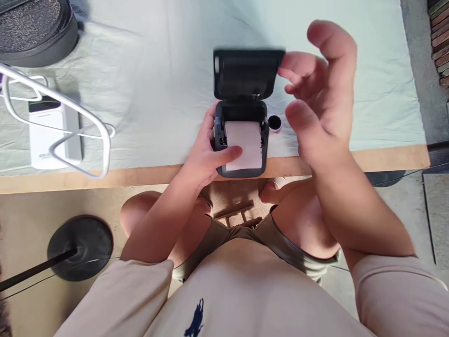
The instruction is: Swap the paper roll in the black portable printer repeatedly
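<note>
A small dark label printer (242,173) is held over the table's near edge, its lid (247,77) swung up and back. Inside lies a roll of white paper (247,152). My left hand (206,150) grips the printer's left side, its thumb resting on the paper. On the other side, my right hand (326,93) is raised with fingers curled and apart; some fingertips are at the lid's right edge, and whether they touch it is hard to make out. A small round piece with a dark top (275,123) sits just right of the printer.
At the left stands a white box-shaped device (47,140) with a dark top strip, a looped white cable (105,154) crossing it. A black case (45,47) lies at the far left. The cloth-covered table (157,93) has a wooden front edge. A round black stand base (80,248) is on the floor.
</note>
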The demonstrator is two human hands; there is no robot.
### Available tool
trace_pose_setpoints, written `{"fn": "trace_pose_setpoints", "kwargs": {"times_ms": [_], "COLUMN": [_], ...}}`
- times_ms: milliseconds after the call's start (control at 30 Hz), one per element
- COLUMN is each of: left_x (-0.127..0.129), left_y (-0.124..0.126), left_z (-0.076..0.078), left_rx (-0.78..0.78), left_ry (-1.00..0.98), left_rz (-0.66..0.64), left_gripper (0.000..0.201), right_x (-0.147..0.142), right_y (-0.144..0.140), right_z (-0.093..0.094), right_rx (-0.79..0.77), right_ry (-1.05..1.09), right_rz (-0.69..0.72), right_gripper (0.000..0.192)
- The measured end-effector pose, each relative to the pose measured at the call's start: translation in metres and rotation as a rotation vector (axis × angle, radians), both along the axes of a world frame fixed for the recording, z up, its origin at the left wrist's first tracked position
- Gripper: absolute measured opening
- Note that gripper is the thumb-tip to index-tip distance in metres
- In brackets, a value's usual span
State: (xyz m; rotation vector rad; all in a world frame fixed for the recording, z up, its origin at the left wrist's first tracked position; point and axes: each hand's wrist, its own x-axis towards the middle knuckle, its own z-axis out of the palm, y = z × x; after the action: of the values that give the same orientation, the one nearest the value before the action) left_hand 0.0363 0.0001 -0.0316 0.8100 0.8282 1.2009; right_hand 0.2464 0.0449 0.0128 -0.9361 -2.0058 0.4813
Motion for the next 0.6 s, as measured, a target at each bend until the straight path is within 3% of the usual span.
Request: {"fn": "trace_pose_setpoints", "kwargs": {"times_ms": [100, 233, 333, 600], "left_x": [-0.001, 0.0, 0.002, 0.005], "left_y": [0.0, 0.0, -0.001, -0.008], "left_z": [-0.003, 0.0, 0.002, 0.008], "left_rx": [0.042, 0.084, 0.087, 0.023], "left_ry": [0.013, -0.007, -0.006, 0.079], "left_rz": [-0.009, -0.067, -0.042, 0.037], "left_gripper": [0.084, 0.077, 0.073, 0.064], "right_x": [0.0, -0.008, -0.011, -0.008], "right_y": [-0.001, -0.008, -0.013, -0.013], "right_z": [-0.001, 0.003, 0.005, 0.002], "right_rx": [0.072, 0.043, -0.036, -0.064], "right_ry": [0.098, -0.089, -0.201, -0.284], "right_rz": [0.047, 0.1, 0.131, 0.138], "right_gripper": [0.046, 0.026, 0.028, 0.028]}}
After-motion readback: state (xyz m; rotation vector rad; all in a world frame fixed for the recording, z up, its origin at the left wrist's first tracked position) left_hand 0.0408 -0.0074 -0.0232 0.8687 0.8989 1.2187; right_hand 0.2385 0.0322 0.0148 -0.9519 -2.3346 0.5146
